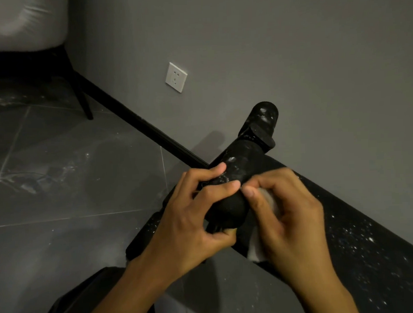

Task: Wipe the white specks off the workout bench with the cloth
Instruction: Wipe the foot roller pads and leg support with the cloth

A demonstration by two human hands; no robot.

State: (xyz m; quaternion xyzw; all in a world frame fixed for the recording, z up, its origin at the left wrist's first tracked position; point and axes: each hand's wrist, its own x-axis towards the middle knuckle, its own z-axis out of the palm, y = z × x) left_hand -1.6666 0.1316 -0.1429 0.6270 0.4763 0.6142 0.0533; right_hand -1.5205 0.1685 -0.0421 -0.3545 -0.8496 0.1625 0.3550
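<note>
- A plain grey wall (290,48) fills the upper right half of the view, with a black skirting board (141,121) running diagonally along its foot.
- A dark grey tiled floor (61,173), smeared with pale dust, covers the left side.
- A black padded workout bench (355,233) runs along the right edge, from the middle of the view towards the lower right corner. White specks (367,238) are scattered thickly across its top, to the right of both hands.
- A black cylindrical foam roller (243,164), part of the bench frame and also flecked with white, points up towards the wall from the centre. A second black foam roller (264,121) sits beyond it, near the wall.
- A grey cushioned chair (25,24) with thin black legs stands in the upper left corner, well apart from the bench.
- The left hand (191,220) grasps the near end of the first roller, fingers curled over its top and the thumb tucked under it.
- The right hand (287,212), slightly blurred, is just beside the left, its fingertips almost meeting the left fingertips on the roller. It clutches a bunched white cloth (256,250) against the roller's right side, where the roller meets the bench edge.
- The cloth peeks out below the right palm and between the thumb and fingers.
- A white square wall socket (176,77) sits low on the wall, above and left of the rollers.
</note>
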